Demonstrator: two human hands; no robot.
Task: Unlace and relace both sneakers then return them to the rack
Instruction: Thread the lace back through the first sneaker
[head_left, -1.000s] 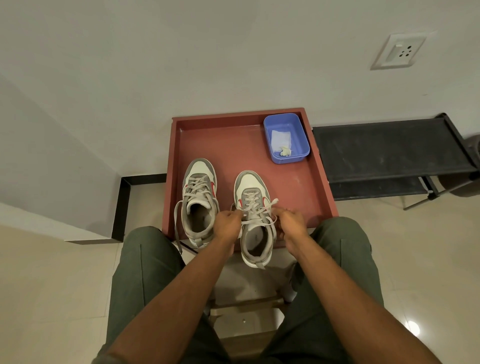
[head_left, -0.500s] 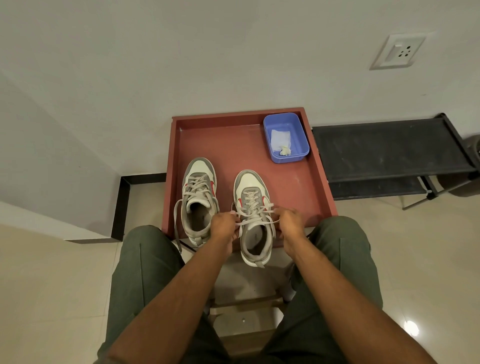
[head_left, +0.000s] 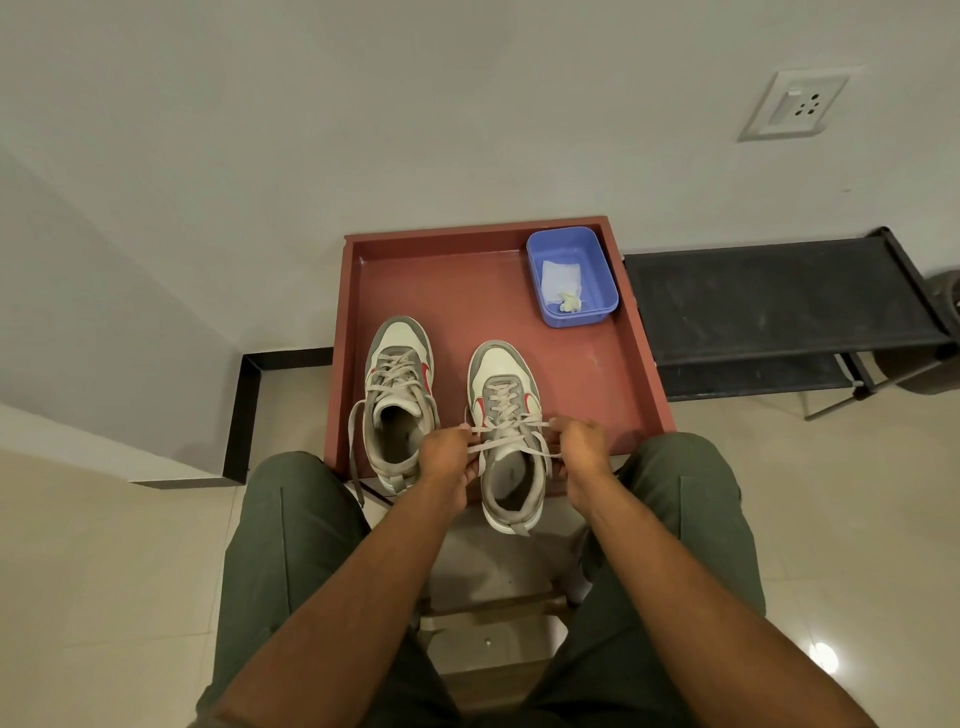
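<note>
Right sneaker (head_left: 509, 431): near edge of our red tray (head_left: 613, 384), heel overhanging. Our left hand (head_left: 445, 457) and right hand (head_left: 581, 448) each pinch a lace (head_left: 511, 427) end, drawn taut. Left sneaker (head_left: 397, 400): alongside, laces dangling. Risk: hard tugging could drag the overhanging shoe off.

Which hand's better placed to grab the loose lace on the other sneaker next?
Left, probably. The left hand sits right beside the left sneaker, whose loose lace hangs on that side. The right hand would have to cross the right sneaker.
</note>
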